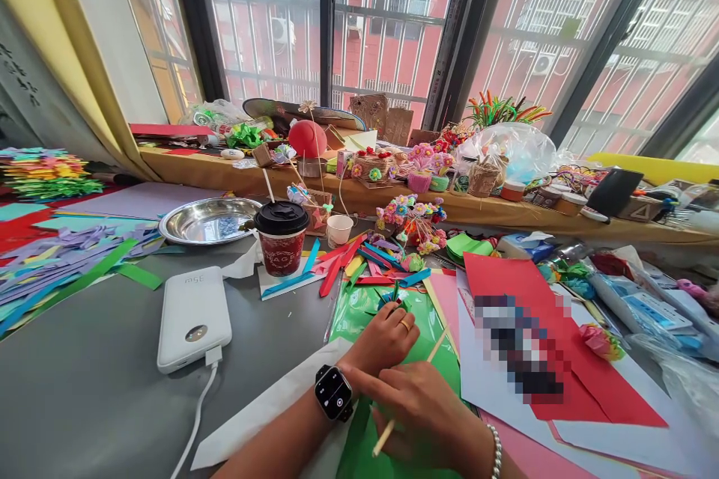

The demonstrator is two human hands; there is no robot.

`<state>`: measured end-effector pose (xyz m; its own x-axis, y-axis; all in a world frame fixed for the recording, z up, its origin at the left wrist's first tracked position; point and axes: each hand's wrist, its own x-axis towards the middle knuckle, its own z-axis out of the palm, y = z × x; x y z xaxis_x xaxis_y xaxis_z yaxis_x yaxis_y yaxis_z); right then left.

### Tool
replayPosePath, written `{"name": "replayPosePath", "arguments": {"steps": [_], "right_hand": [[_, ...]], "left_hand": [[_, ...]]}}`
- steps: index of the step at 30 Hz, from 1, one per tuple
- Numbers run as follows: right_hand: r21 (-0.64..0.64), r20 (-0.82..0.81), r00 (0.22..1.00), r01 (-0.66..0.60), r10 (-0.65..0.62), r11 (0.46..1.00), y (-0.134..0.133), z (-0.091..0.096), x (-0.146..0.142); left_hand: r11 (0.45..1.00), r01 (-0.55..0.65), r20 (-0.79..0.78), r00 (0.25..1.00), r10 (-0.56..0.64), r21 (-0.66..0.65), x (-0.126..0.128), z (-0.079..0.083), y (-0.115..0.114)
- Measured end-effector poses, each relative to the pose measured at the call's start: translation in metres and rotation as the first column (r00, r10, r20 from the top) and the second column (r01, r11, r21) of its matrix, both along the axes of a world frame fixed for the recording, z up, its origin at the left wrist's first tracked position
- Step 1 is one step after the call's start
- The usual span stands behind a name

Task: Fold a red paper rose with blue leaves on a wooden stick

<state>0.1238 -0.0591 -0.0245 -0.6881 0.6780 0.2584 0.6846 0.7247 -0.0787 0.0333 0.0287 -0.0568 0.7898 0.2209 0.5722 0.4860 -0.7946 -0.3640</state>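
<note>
My left hand (385,340), with a smartwatch (333,393) on the wrist and a ring on one finger, is curled shut over a small green paper piece on the green paper sheet (359,310). My right hand (419,408), wearing a bead bracelet, crosses just in front of it and grips a thin wooden stick (410,389) that slants up to the right. Both hands rest over the green sheet at the near edge of the grey table (101,374).
A white power bank (192,316) with a cable lies to the left. Behind it stand a lidded paper cup (281,237) and a metal dish (209,220). Coloured paper strips (348,266), red sheets (522,292) and paper flowers (413,221) crowd the table; the windowsill (185,168) holds many craft items.
</note>
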Motion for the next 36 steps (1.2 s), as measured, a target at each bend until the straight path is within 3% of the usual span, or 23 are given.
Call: {"name": "replayPosePath", "arguments": {"steps": [14,19,24,29,33,36], "right_hand": [[-0.004,0.065,0.997,0.048,-0.048,0.999,-0.001,-0.002,-0.014],[0.019,-0.076,0.996,0.052,-0.050,0.998,-0.003,-0.001,-0.010],[0.159,-0.231,0.970,0.111,-0.072,0.981,0.000,0.004,-0.001],[0.316,-0.439,0.890,0.283,-0.125,0.906,0.008,0.010,0.017],[0.400,-0.450,0.853,0.456,-0.263,0.795,0.018,0.013,0.036],[0.391,-0.419,0.845,0.498,-0.332,0.774,0.023,0.015,0.045]], "left_hand": [[1.000,0.006,0.018,1.000,-0.006,0.014,0.000,0.001,-0.001],[0.998,0.024,0.038,0.999,-0.026,0.052,0.001,-0.001,0.002],[0.999,0.035,0.040,0.999,-0.036,0.029,0.003,-0.006,0.005],[0.999,0.033,0.060,0.998,-0.030,-0.040,-0.001,-0.001,-0.002],[0.999,0.044,0.072,0.996,-0.043,-0.018,-0.004,0.008,-0.006],[0.999,0.047,0.103,0.994,-0.048,0.014,-0.007,0.014,-0.005]]}}
